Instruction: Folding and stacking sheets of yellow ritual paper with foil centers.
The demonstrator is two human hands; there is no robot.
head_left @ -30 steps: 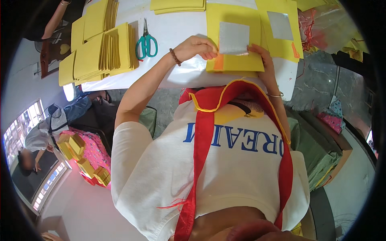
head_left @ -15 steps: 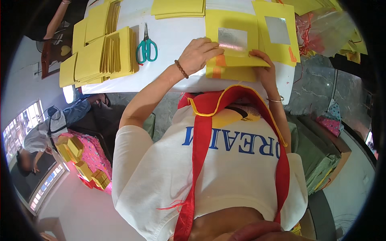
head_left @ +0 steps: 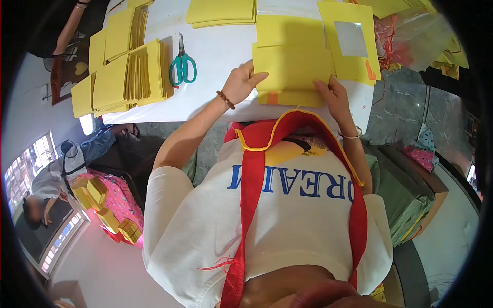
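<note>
A yellow paper sheet [head_left: 292,66] lies at the front of the table, over other yellow paper. My left hand [head_left: 242,86] grips its left edge, thumb on top and fingers beneath. At the lower right corner my right hand [head_left: 335,97] pinches it, thumb on the upper face. An orange mark shows on the yellow paper below [head_left: 292,98], near the table's front edge. The silver square seen on this paper before is covered. To the right lies another yellow sheet [head_left: 349,66] with a silver square [head_left: 351,38] and an orange mark.
Teal-handled scissors [head_left: 183,69] lie left of my left hand. Stacks of folded yellow paper [head_left: 115,77] fill the table's left side, and another stack [head_left: 221,11] sits at the back. A clear plastic bag [head_left: 411,41] with red strings is at the right. Someone's arm [head_left: 69,28] shows far left.
The yellow sheet's near part has been turned up and away, covering the silver square. My left hand has moved left and nearer to the sheet's edge; my right hand has come slightly nearer me.
</note>
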